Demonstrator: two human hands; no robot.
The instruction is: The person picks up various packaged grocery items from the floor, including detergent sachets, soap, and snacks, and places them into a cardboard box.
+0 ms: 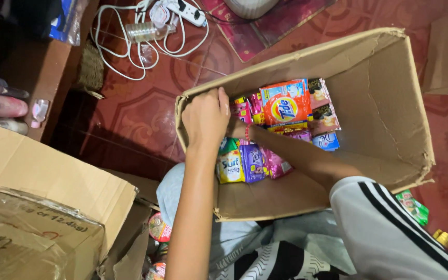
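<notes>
The left hand (206, 118) is closed on the left wall of the cardboard box (390, 129), which stands on the red floor (130, 119). The right hand (236, 126) reaches among the sachets (286, 106) near that wall; I cannot tell its grip.

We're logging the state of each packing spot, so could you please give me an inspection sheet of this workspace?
Surface: red patterned tile floor; no table seen.
Job's things: open cardboard box lying on the floor, holding rows of small sachets, among them an orange sachet, a purple sachet and a yellow and green sachet.
Clutter: second cardboard box at lower left; green packet on the floor at right.
Grippers: left hand grips the box's near edge; right hand reaches in among the sachets, mostly hidden behind the left.
Cables: white cable coiled loosely, with a power strip.
Surroundings: dark red mat at top.
</notes>
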